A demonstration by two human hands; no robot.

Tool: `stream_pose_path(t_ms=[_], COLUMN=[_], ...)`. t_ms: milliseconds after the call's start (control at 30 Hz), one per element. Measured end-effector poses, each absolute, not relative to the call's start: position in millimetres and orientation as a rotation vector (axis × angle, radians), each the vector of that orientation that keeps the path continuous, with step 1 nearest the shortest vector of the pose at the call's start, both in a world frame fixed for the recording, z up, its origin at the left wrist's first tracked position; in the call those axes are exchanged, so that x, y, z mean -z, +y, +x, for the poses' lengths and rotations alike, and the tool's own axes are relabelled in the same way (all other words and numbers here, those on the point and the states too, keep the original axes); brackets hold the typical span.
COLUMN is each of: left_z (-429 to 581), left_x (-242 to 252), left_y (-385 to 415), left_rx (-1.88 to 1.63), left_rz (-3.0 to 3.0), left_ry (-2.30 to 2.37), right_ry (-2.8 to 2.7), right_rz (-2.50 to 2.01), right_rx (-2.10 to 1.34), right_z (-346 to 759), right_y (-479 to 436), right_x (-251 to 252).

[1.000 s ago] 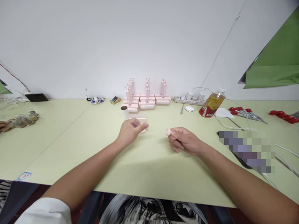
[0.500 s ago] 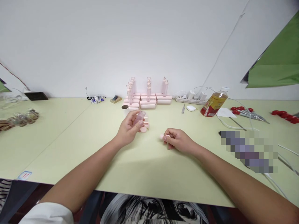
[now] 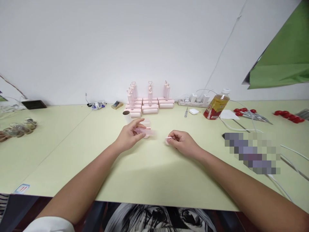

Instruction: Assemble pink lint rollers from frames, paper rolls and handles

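My left hand (image 3: 127,137) has its fingers closed round a see-through pink tube (image 3: 142,130), held nearly level above the table. The tube's right end is blurred by motion. To the right, my right hand (image 3: 184,144) pinches a small pale pink piece (image 3: 167,140) between thumb and fingertips; its exact kind is too small to make out. The tube and the piece are apart. Just behind my left hand lie flat pale pink parts (image 3: 146,122), partly covered by the hand and tube. A white cylinder (image 3: 127,117) with a brown top stands beside them.
Pink rollers (image 3: 150,110) lie in rows near the wall, with several upright clear pink tubes (image 3: 150,96) among them. On the right are a drink bottle (image 3: 216,105), a power strip (image 3: 193,103), red-handled tools (image 3: 248,113) and cables. Bundled items (image 3: 18,129) lie far left.
My left hand has tipped the tube from upright-leaning to nearly level, its end now pointing right. My right hand has turned the small pink piece slightly. The whole view has shifted a little.
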State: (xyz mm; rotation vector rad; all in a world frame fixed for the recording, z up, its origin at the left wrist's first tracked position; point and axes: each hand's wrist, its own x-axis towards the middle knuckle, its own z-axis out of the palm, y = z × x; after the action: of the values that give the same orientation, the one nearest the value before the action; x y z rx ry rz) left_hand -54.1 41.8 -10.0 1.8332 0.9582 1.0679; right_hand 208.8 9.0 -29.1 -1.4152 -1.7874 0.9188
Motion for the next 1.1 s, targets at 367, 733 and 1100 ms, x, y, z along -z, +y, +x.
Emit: stream_pose_path(t_ms=[367, 733, 1100], left_z=[-49.3, -37.5, -30.1], left_x=[11.1, 24.5, 25.9], left_y=[34.9, 29.6, 26.2], left_rx=[-0.974, -0.781, -0.646], left_rz=[2.020, 2.099, 2.104], left_ry=[1.028, 0.999, 0.805], right_ry=[-1.787, -1.889, -2.168], right_rz=[-1.406, -1.373, -1.151], right_rx=[-0.993, -1.130, -1.146], right_z=[204.9, 201.3, 202.1], right_y=[8.5, 4.1, 0.3], right_x=[31.5, 31.6, 32.0])
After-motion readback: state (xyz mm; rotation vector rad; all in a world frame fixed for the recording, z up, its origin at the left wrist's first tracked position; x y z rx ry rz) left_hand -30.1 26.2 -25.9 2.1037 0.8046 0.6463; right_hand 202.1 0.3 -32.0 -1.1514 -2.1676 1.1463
